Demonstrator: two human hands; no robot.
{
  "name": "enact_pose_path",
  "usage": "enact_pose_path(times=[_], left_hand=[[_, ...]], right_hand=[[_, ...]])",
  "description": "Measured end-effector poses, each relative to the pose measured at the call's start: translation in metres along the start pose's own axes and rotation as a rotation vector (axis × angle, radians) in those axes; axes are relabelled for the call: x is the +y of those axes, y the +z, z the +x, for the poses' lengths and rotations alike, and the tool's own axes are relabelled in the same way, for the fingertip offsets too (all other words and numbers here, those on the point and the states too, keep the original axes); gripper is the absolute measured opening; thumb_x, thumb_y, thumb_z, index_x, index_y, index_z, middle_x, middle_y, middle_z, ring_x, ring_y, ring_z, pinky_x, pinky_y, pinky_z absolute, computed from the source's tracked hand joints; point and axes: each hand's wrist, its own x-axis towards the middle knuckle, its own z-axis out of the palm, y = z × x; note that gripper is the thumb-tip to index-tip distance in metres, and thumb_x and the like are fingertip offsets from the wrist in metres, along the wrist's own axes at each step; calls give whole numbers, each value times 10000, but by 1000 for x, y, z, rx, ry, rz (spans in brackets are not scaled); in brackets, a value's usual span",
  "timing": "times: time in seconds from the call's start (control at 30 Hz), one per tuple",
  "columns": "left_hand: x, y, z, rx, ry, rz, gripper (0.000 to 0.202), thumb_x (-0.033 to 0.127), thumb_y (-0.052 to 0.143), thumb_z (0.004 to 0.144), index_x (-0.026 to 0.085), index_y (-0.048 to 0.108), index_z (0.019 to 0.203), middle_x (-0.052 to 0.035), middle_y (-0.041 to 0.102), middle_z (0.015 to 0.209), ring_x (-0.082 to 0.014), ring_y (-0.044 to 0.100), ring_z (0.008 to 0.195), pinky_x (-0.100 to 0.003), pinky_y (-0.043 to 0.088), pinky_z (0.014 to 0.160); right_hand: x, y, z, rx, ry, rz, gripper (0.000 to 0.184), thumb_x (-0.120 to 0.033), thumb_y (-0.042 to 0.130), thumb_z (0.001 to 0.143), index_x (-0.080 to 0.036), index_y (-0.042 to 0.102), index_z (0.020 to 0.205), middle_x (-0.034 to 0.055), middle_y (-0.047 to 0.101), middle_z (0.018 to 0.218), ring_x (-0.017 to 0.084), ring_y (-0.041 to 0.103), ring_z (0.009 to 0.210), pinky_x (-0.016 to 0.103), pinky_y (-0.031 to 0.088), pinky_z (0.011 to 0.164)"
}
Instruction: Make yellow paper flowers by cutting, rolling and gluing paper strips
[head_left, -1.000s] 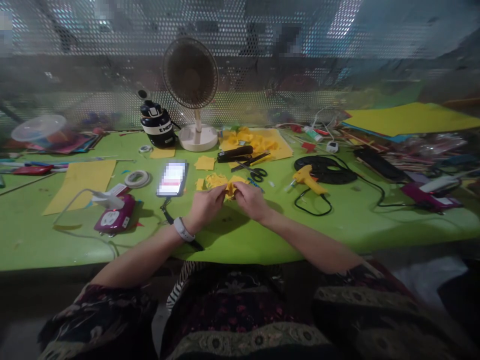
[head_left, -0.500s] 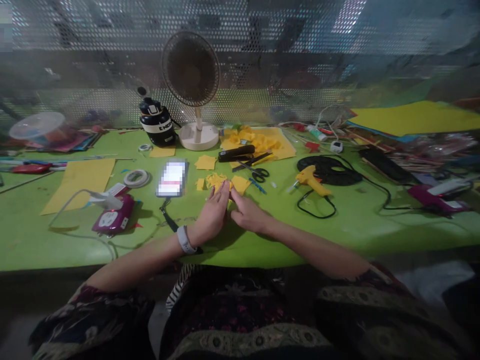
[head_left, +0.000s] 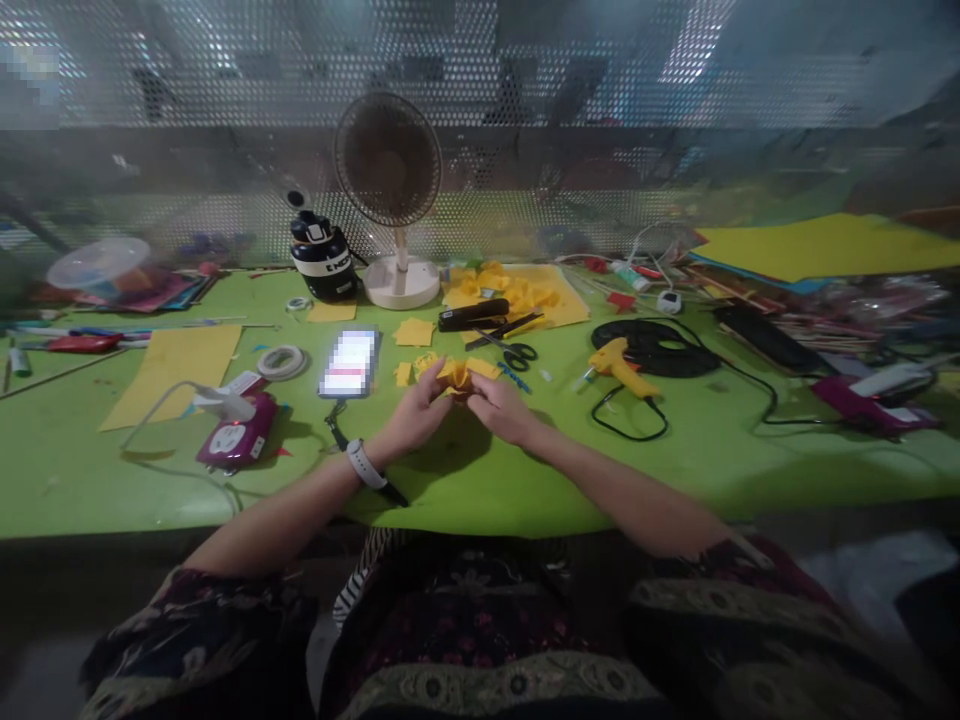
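Observation:
A folded piece of yellow paper [head_left: 456,378] with curled edges is held between my two hands, just above the green table. My left hand [head_left: 421,405] pinches its left side, thumb and fingers closed on it. On the other side my right hand [head_left: 501,405] grips it the same way. Just beyond my fingers lie small yellow paper scraps [head_left: 424,363] and a stack of yellow paper squares [head_left: 415,332]. Black-handled scissors [head_left: 517,355] rest behind my right hand, near a black stapler [head_left: 473,315].
A phone [head_left: 349,362] and a tape roll [head_left: 282,362] lie to the left, near a purple power strip [head_left: 238,432]. To the right is a yellow glue gun [head_left: 622,368] with its cord. Behind stand a fan [head_left: 401,284] and a dark bottle [head_left: 324,264].
My hands were pressed together with the yellow paper mostly hidden. Now they have come apart a little, and the folded paper shows between the fingertips. The whole view has shifted slightly.

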Motion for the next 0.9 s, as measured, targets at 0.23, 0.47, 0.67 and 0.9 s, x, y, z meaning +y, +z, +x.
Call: enact_pose_path(times=[0.23, 0.47, 0.67, 0.9], left_hand=[[0, 0, 3, 52, -14, -41, 543, 258, 550, 908, 124, 481, 1430, -116, 747, 1071, -201, 700, 969, -395, 544, 923], [5, -8, 6, 97, -5, 21, 277, 363, 649, 854, 144, 742, 996, -99, 766, 952, -207, 706, 885, -382, 566, 842], [2, -16, 9, 173, 12, 60, 293, 404, 681, 828, 127, 733, 906, -86, 756, 841, -179, 697, 759, -354, 569, 751], [9, -21, 10, 95, 65, 23, 433, 308, 687, 816, 129, 643, 1209, -164, 719, 1153, -230, 700, 1010, -436, 551, 917]], right_hand=[[4, -4, 0, 28, -24, 59, 230, -184, 430, 887, -167, 660, 883, 20, 661, 755, 157, 562, 668, 266, 445, 647], [6, -3, 1, 84, -7, 109, 192, -189, 485, 890, -166, 672, 855, 15, 667, 735, 146, 613, 690, 252, 510, 681], [9, -4, 4, 165, 59, 236, 149, -202, 519, 885, -155, 660, 882, 53, 689, 831, 163, 669, 688, 288, 593, 613], [12, -6, 8, 160, 68, 299, 106, -201, 561, 853, -166, 661, 851, 37, 698, 778, 148, 662, 628, 287, 606, 583]])
